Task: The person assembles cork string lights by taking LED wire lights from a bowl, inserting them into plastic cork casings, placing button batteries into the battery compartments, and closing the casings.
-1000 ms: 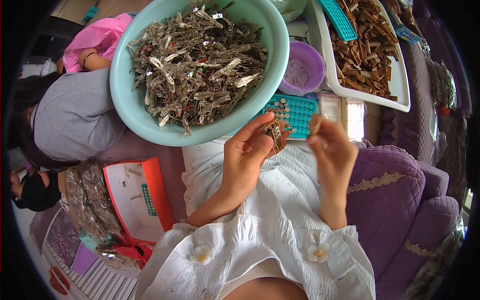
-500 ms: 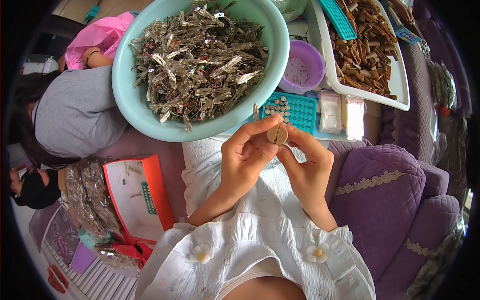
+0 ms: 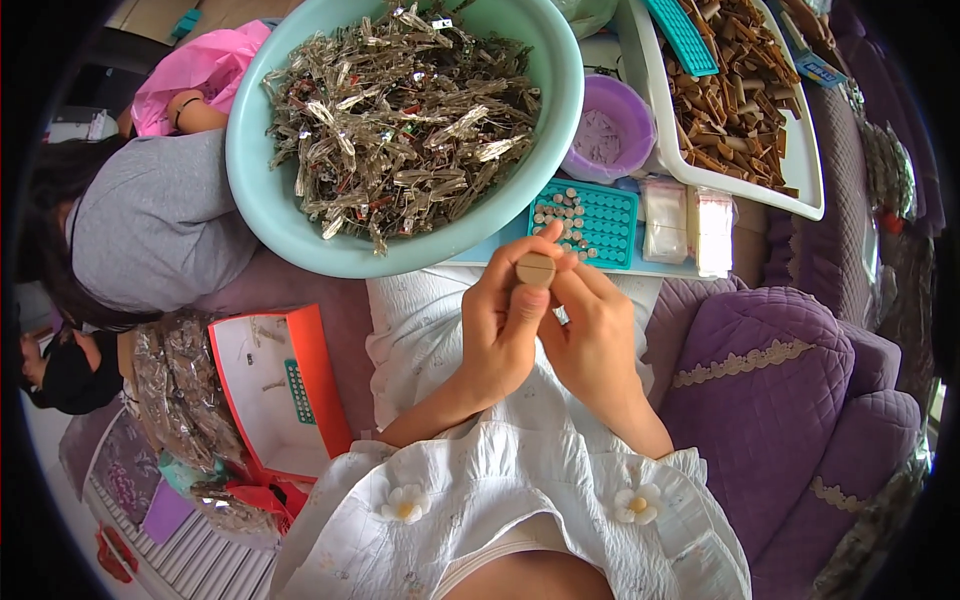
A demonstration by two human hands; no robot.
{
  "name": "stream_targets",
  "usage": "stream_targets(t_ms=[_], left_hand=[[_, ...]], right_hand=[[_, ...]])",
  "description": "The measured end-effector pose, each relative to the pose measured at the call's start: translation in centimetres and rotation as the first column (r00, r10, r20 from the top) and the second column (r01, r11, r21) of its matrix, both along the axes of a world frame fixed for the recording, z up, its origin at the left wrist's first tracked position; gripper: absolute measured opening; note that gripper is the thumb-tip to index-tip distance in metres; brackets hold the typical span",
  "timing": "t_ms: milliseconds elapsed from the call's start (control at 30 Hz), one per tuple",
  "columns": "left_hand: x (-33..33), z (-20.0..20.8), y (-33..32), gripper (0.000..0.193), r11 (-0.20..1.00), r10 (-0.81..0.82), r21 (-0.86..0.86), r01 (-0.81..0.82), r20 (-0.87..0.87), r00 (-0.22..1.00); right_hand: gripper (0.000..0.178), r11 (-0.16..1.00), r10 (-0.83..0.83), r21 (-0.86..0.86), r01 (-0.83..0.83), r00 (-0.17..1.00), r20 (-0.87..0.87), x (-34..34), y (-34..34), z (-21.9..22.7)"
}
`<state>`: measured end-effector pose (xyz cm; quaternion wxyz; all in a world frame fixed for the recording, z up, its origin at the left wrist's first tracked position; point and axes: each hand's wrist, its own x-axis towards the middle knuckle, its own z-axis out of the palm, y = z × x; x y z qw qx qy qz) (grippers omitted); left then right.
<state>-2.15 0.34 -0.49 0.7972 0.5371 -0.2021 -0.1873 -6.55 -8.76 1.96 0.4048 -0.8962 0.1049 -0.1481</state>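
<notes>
A small round brown piece (image 3: 536,269), with a thin line across its flat face, is pinched between the fingers of my left hand (image 3: 497,330). My right hand (image 3: 595,325) comes in against it from the right, fingers curled and touching it and my left fingertips. Whether anything else sits inside the right fingers is hidden. Just beyond my hands lies a teal tray with rows of slots (image 3: 612,228), with several small round pale pieces (image 3: 570,215) on its left part. A large pale green basin (image 3: 262,235) heaped with shiny clear-wrapped strips (image 3: 400,140) stands ahead on the left.
At the far right is a white bin (image 3: 812,180) of brown curved pieces and tubes (image 3: 735,110). A purple bowl (image 3: 640,140) and clear plastic bags (image 3: 712,232) stand near the teal tray. An orange-red box (image 3: 325,375) lies left. Another person in a grey top (image 3: 150,215) sits there.
The brown piece has moved slightly left and turned, its line swinging from upright to nearly level. My hands have drawn closer together. A thin strip seen beyond my left fingers no longer shows.
</notes>
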Motion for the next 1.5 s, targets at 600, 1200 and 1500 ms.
stream_targets(t_ms=[600,1200,1500], left_hand=[[1.9,-1.4,0.0,0.040,0.893,-0.241,-0.450,-0.021,-0.516,0.822],[4.2,-1.2,3.3,0.049,0.711,-0.606,-0.702,0.048,-0.577,0.548],[4.4,0.0,3.7,0.050,0.714,-0.634,-0.697,0.065,-0.603,0.485]], right_hand=[[0.020,1.000,0.018,-0.008,-0.018,0.993,0.116,1.7,0.2,-2.3],[0.021,0.771,-0.235,-0.588,-0.244,0.749,-0.620,13.8,-10.7,-6.6],[0.015,0.757,-0.157,-0.629,-0.178,0.884,-0.439,13.6,-12.1,-5.8]])
